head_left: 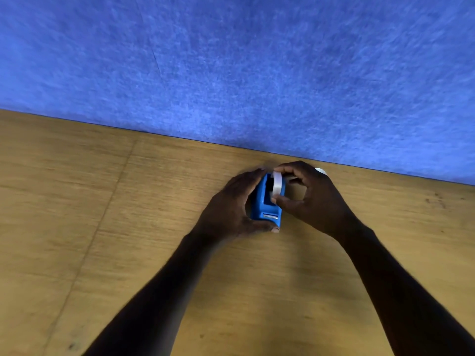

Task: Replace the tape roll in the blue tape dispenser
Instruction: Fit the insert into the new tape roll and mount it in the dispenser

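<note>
Blue tape dispenser (266,201) clasped in our left hand (231,204) | right hand (308,199) grip pinches tape roll (277,185) above slot | step: seating roll | next: press it down squarely.

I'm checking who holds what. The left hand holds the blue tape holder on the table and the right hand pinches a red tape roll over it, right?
Almost. The tape roll is white, not red, as the head view shows. The rest stands: the left hand holds the blue tape dispenser on the wooden table, and the right hand pinches the roll over it.
</note>
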